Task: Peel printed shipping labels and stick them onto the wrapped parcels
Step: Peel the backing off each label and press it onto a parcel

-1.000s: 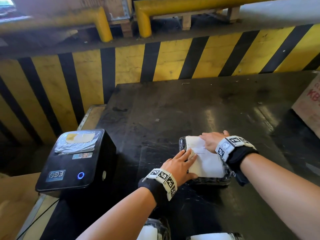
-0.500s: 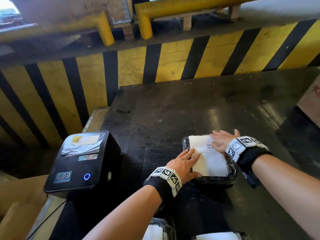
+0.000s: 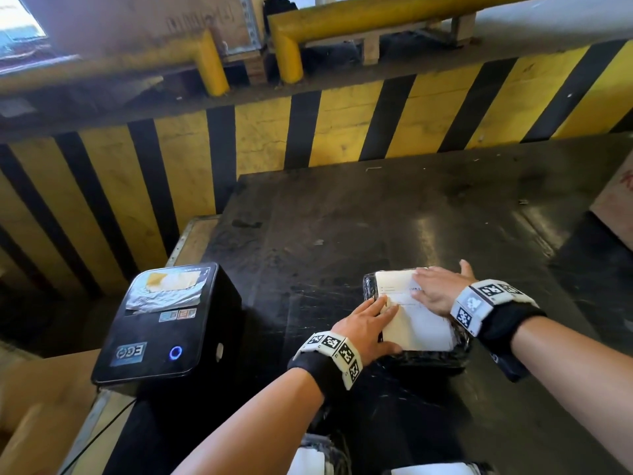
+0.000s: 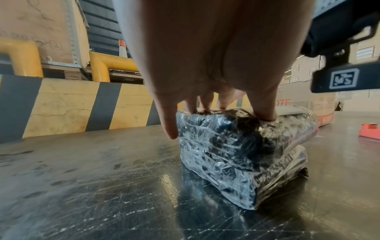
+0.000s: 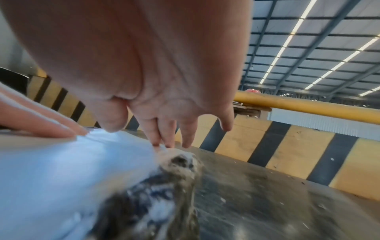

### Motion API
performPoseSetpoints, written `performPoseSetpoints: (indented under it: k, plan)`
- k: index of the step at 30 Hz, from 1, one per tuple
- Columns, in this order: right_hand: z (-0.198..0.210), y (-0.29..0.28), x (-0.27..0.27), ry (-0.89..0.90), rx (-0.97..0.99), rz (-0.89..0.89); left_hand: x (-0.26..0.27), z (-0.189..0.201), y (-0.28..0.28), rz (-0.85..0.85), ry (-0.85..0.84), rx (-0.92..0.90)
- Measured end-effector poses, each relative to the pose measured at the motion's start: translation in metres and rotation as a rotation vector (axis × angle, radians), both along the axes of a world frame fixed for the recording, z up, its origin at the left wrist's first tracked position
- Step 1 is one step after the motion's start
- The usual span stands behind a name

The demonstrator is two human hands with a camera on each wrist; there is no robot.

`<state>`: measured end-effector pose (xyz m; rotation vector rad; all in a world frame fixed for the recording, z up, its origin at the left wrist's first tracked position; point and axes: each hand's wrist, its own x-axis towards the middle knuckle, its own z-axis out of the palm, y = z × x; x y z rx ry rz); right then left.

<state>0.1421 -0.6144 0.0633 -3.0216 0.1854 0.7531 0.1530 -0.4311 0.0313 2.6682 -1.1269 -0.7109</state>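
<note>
Label printer (image 3: 161, 323): blue front sticker reads "EGE", or close to it. Shipping label (image 3: 412, 313): printed lines too small to read. Cardboard box (image 4: 320, 107) beyond the parcel: red "07E", partly hidden. Far crate (image 3: 154, 22): faint stencilled characters, illegible.

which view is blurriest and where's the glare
Right wrist view is blurriest: the label and parcel smear close to the lens. Left wrist view is sharp on the parcel's shiny wrap. Head view shows glare streaks on the dark table.
</note>
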Motion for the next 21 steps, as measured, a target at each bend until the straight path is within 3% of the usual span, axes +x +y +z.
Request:
performPoseSetpoints:
  k: [5,13,17,21]
  plan:
    - [-0.016,0.026,-0.015,-0.019,0.121,0.073,-0.001,-0.003,0.000,0.002,-0.025,-0.023]
    - [-0.008,-0.021,-0.032,0.064,0.089,-0.069,0.000,-0.001,-0.001,-0.007,-0.033,0.030]
    - [0.001,0.010,-0.021,-0.035,0.148,-0.080,0.000,-0.002,-0.003,-0.006,-0.041,0.029]
    - [-0.018,0.037,-0.034,-0.064,0.283,-0.037,-0.001,-0.009,-0.004,0.023,-0.032,-0.048]
